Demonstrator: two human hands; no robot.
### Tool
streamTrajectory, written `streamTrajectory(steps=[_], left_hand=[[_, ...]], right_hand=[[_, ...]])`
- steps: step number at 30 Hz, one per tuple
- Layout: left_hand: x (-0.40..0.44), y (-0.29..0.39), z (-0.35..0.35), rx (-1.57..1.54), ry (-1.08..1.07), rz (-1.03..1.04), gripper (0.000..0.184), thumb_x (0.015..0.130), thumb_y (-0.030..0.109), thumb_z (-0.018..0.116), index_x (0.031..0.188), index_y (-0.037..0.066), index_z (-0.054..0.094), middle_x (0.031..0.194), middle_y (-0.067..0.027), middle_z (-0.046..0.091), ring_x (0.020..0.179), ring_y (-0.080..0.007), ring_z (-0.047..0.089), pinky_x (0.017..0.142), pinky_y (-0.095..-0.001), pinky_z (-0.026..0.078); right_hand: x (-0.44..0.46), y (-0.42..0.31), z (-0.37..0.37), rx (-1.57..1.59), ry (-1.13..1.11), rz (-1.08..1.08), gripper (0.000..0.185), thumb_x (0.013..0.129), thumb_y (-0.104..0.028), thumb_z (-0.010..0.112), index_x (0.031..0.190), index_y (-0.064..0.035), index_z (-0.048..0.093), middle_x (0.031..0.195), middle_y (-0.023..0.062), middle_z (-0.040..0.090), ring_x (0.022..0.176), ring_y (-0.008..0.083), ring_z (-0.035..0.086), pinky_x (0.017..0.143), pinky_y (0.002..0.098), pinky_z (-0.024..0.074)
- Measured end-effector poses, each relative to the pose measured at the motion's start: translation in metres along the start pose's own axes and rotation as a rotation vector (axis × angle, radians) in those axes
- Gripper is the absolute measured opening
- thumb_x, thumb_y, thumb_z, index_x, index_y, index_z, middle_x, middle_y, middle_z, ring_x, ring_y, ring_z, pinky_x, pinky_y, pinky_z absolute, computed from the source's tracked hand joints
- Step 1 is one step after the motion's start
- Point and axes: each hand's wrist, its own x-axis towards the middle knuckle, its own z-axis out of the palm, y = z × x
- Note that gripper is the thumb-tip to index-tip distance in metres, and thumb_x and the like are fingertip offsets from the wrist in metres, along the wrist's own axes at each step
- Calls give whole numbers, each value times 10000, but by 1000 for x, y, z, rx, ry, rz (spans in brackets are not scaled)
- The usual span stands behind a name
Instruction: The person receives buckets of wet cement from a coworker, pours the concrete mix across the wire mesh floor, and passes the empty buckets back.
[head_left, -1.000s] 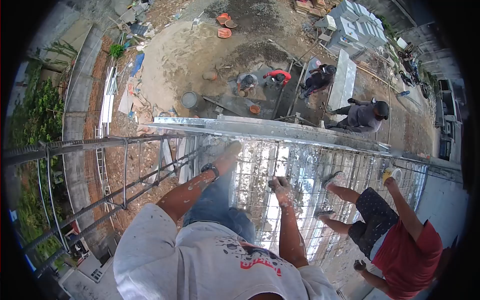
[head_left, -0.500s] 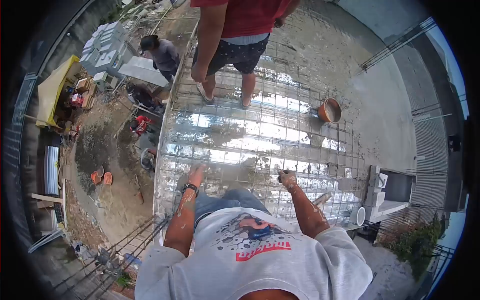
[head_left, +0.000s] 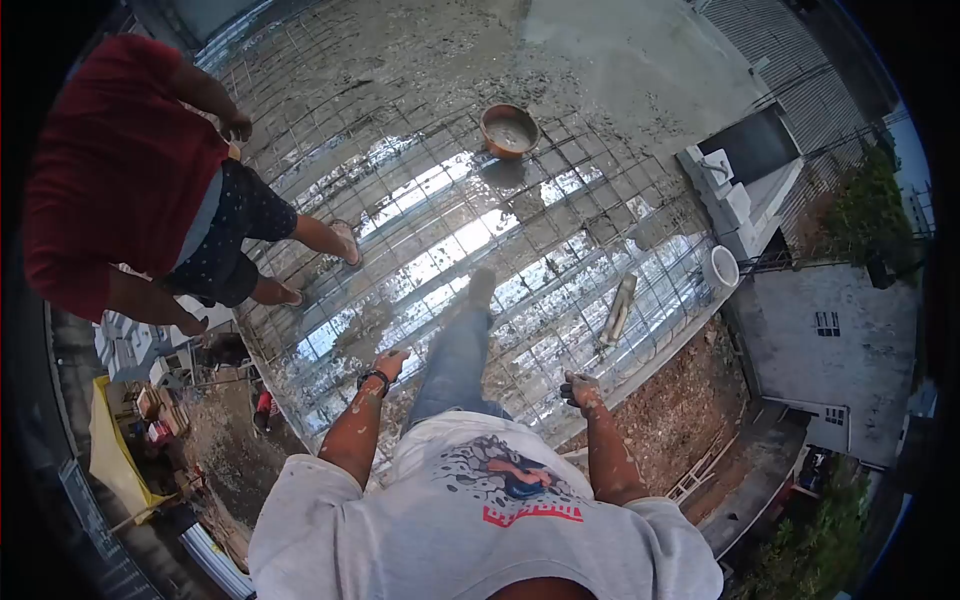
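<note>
My left hand point(head_left: 391, 364), with a dark band on its wrist, hangs over the rebar mesh point(head_left: 520, 360). Its fingers are loosely apart and hold nothing. Near the deck's edge, my right hand point(head_left: 579, 391) is curled closed. Grey cement coats its fingers, and nothing shows in its grip. Both hands are clear of the mesh. One of my legs, in blue jeans point(head_left: 450, 350), is stretched forward over the shiny metal decking point(head_left: 430, 290). A bundle of pale tubes or rolled material point(head_left: 619, 308) lies on the bars ahead of my right hand.
An orange-brown tub point(head_left: 509, 131) with grey mix sits on the mesh, before wet concrete point(head_left: 590, 60). At left stands a person in a red shirt point(head_left: 120, 170). A white bucket point(head_left: 720, 267) is by the right edge, with a drop to bare soil point(head_left: 680, 385) beyond.
My view has turned right. The person in red and the tub now appear further left. One leg has stepped forward, and the ground past the deck's right edge has come into view.
</note>
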Motion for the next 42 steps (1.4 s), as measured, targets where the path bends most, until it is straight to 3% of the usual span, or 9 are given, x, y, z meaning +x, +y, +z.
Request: streamTrajectory(steps=[11,14,16,17,23,27,31,36,42], left_hand=[[316,57,65,318,29,-277,464,808,409,626,1011,-4,676,1066,-193,660,963,-289,636,839,-393,483],[358,188,85,-288,-40,-384,444,857,369,625,1155,41,599,1053,-98,643,885,-194,641,723,-336,511],[389,265,94,-553,18,-285,449,877,321,624,1233,55,557,1116,-74,632,953,-192,636,758,-326,507],[395,287,94,-632,7,-241,446,884,296,632,1253,65,540,1103,-65,636,953,-182,633,751,-321,507],[405,310,87,-753,219,-367,380,900,309,613,1207,91,560,1124,-93,639,925,-203,638,734,-337,511],[407,325,115,-862,255,-514,334,889,315,616,1135,95,570,1083,-98,651,925,-219,649,719,-350,506],[439,407,123,-950,147,-486,474,883,380,603,1217,55,516,1150,-151,617,989,-277,625,786,-398,504],[553,519,130,-1033,-59,-205,641,904,522,490,1347,63,423,1277,-146,540,1129,-300,545,910,-450,443],[684,630,257,-1559,-33,-397,659,919,548,420,1380,79,382,1327,-128,500,1211,-296,479,970,-479,406]], right_hand=[[426,-376,83,-21,-139,-245,463,873,-377,647,1110,18,606,880,133,681,733,176,651,634,303,514],[578,-527,195,-66,-326,-266,478,834,-450,672,1086,-48,614,921,102,682,796,181,653,693,298,511],[643,-618,267,-290,-158,-792,748,788,-514,689,1262,37,512,1214,212,578,1156,287,538,978,357,414],[664,-663,297,-250,-230,-594,944,748,-541,710,1378,68,358,1359,263,440,1284,299,422,1050,370,342],[744,-731,414,-255,1,-887,1057,715,-613,697,1383,102,297,1429,306,295,1350,381,300,1107,405,284],[660,-741,370,-172,80,-394,1096,689,-701,659,1352,109,337,1372,300,382,1287,384,390,1066,459,321],[663,-735,279,15,-75,-396,1033,749,-718,576,1367,76,343,1377,267,400,1286,349,400,1034,496,343],[683,-771,193,173,-166,-150,464,911,-379,595,1156,13,574,1202,114,520,1145,208,464,956,407,397],[599,-879,11,88,-721,-303,776,894,-630,455,1290,36,477,1158,173,534,1069,223,508,873,382,430]])
